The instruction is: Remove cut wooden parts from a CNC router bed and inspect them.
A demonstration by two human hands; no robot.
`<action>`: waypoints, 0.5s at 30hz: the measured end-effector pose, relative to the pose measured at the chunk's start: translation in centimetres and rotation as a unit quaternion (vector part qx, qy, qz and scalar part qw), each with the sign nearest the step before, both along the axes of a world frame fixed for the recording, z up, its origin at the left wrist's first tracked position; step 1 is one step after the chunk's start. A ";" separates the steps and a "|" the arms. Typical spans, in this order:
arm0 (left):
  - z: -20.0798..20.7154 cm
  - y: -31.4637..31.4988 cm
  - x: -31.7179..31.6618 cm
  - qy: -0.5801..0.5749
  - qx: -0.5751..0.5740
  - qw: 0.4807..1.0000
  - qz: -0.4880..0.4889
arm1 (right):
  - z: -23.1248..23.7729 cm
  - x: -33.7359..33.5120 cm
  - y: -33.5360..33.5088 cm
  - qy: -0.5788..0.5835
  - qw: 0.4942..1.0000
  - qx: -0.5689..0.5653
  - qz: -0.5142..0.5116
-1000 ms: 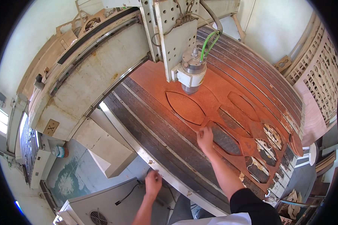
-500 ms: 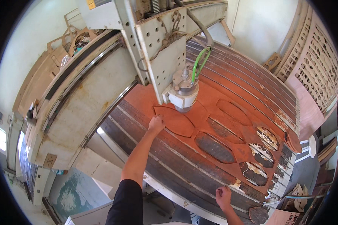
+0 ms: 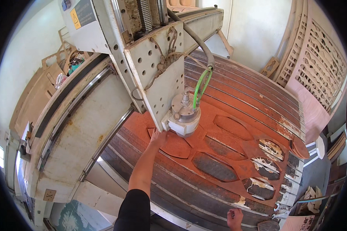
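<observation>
My left hand point(image 3: 157, 138) reaches forward onto a red-dusted cut-out panel point(image 3: 176, 147), near its far left end. Its fingers look spread against the surface, and the tips are partly hidden. Just right of that hand is the router spindle point(image 3: 184, 117), with green tubes point(image 3: 202, 88) running up from it. The panel lies within a larger red sheet point(image 3: 196, 140) that has several pointed-oval openings. My right hand point(image 3: 234, 218) is at the near edge of the slotted machine bed point(image 3: 173, 184), its fingers curled inward; whatever they hold is hidden.
The machine's gantry point(image 3: 81, 131) spans the left side and back. A dark loose piece point(image 3: 268, 226) and wrenches point(image 3: 282, 214) lie at the near right corner. Red-brown cut pieces point(image 3: 299, 148) sit at the bed's right edge. Patterned lattice boards point(image 3: 322, 65) lean on the right wall.
The view has shifted, so the gantry and spindle appear larger and lower. My left hand is now closer to the spindle, its fingers laid on the panel. My right hand sits lower in view.
</observation>
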State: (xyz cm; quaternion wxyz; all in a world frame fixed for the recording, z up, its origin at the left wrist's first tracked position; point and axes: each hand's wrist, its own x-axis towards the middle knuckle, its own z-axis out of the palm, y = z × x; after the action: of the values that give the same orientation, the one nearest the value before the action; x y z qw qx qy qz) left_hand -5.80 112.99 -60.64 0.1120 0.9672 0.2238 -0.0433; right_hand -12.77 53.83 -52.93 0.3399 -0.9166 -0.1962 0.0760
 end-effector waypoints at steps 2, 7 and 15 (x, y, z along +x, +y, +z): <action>-0.7 1.1 -0.3 -0.058 0.064 0.996 -0.020 | 2.2 -0.1 1.3 0.093 0.989 -0.107 0.031; -0.6 2.4 0.3 -0.107 0.016 0.994 0.007 | 0.6 -0.3 2.0 0.022 1.000 0.017 -0.001; 7.5 1.5 -1.7 0.028 -0.068 0.997 0.023 | 1.9 -0.1 2.3 0.010 1.000 0.023 -0.007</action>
State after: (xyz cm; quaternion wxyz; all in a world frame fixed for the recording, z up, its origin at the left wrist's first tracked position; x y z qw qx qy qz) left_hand -7.47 114.45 -53.14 0.1716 0.9504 0.2458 -0.0831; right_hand -12.84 56.18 -51.08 0.3634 -0.9090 -0.1885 0.0780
